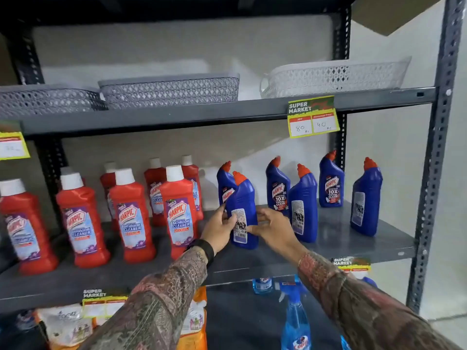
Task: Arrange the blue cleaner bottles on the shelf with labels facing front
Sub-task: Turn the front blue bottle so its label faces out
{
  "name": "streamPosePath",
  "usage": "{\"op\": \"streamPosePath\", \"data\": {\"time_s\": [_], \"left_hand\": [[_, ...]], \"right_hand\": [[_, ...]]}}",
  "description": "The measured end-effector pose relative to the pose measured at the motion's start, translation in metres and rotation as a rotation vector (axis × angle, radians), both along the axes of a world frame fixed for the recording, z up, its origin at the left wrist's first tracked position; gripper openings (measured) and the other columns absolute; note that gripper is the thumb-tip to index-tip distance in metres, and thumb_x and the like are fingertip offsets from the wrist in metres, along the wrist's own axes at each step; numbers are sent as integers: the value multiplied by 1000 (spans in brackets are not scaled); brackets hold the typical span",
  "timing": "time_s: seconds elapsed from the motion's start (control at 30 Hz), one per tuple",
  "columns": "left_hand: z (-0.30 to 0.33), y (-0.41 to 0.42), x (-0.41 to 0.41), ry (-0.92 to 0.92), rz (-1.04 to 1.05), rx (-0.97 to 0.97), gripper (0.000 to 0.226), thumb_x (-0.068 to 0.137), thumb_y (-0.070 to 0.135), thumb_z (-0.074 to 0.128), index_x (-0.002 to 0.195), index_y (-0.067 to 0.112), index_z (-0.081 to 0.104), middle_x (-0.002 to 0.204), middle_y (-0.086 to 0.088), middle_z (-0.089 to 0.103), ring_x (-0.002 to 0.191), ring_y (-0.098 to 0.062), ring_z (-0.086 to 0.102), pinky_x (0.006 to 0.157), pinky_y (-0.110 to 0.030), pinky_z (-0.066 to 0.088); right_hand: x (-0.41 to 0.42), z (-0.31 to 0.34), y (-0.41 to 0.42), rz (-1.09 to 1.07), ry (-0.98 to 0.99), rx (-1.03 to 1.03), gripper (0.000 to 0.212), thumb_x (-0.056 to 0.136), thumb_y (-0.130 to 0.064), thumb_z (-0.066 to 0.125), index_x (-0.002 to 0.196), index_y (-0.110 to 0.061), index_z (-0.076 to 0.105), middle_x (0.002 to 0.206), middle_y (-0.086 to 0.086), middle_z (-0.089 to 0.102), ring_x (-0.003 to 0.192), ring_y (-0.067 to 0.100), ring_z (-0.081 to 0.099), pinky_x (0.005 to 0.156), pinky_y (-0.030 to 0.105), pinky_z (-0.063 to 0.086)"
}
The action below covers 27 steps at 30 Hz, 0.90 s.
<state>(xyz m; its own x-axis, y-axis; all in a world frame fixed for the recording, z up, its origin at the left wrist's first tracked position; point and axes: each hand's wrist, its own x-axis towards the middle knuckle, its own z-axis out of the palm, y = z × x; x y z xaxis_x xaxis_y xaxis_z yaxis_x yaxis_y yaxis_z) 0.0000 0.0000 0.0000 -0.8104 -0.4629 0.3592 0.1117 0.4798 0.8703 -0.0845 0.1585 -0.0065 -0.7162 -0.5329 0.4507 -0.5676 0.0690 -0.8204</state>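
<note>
Several blue cleaner bottles with orange caps stand on the right half of the grey middle shelf (341,238). The front-left bottle (242,198) shows its white back label; my left hand (219,232) and my right hand (274,229) both grip its lower half. Behind it a blue bottle (225,184) shows part of its front label. Two more at the back (277,188) (331,181) face front. Two others (303,205) (366,198) show their back labels.
Red bathroom cleaner bottles (132,218) fill the left half of the same shelf. Grey and white baskets (169,90) sit on the shelf above. A yellow price tag (312,117) hangs from that shelf's edge. A spray bottle (294,322) and pouches stand below.
</note>
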Motion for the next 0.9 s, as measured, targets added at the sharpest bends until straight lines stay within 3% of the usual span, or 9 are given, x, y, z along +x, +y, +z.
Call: {"op": "streamPosePath", "data": {"time_s": [0.23, 0.37, 0.53, 0.63, 0.7, 0.8, 0.9], "left_hand": [[-5, 0, -7, 40, 11, 147, 42, 99, 12, 62, 140, 15, 52, 112, 1, 71, 93, -3, 69, 71, -13, 56], [-3, 7, -7, 70, 30, 167, 46, 98, 14, 63, 142, 15, 52, 116, -2, 73, 101, -13, 72, 82, -25, 59], [19, 17, 0, 151, 52, 163, 43, 99, 16, 63, 140, 18, 52, 111, 4, 71, 86, 5, 71, 66, -13, 56], [28, 22, 4, 238, 97, 176, 46, 97, 16, 66, 139, 18, 47, 124, 0, 66, 93, 4, 67, 65, -10, 55], [31, 28, 4, 272, 75, 220, 46, 98, 18, 65, 140, 18, 46, 130, -1, 65, 99, 2, 66, 68, -11, 55], [31, 38, 3, 270, -23, 228, 53, 99, 33, 63, 147, 27, 43, 130, 12, 66, 106, 5, 68, 80, -15, 57], [32, 43, 0, 246, -70, 224, 67, 95, 47, 64, 154, 32, 36, 136, 8, 66, 119, -6, 67, 101, -32, 56]], "right_hand": [[-7, -6, -11, -94, 21, 25, 40, 80, -16, 85, 117, -16, 69, 109, -1, 78, 94, 13, 76, 88, 43, 64], [-9, -3, -10, -139, 80, 45, 39, 82, -18, 84, 118, -14, 68, 110, 0, 78, 94, 13, 74, 88, 41, 64], [-7, 19, -5, -125, 125, 2, 37, 83, -20, 84, 117, -15, 68, 104, -5, 76, 89, 9, 74, 84, 35, 64], [-1, 30, -3, -99, 100, -77, 37, 84, -19, 83, 118, -15, 69, 103, -6, 75, 89, 8, 74, 81, 33, 65], [3, 34, -3, -101, 95, -119, 35, 84, -21, 83, 116, -17, 70, 103, -6, 77, 88, 7, 75, 80, 34, 65], [6, 38, -1, -102, 111, -158, 28, 83, -28, 81, 108, -21, 74, 95, -9, 79, 81, 6, 75, 77, 35, 65], [10, 42, 0, -46, 155, -159, 27, 82, -33, 79, 107, -25, 76, 89, -6, 79, 75, 11, 74, 75, 40, 64]]}}
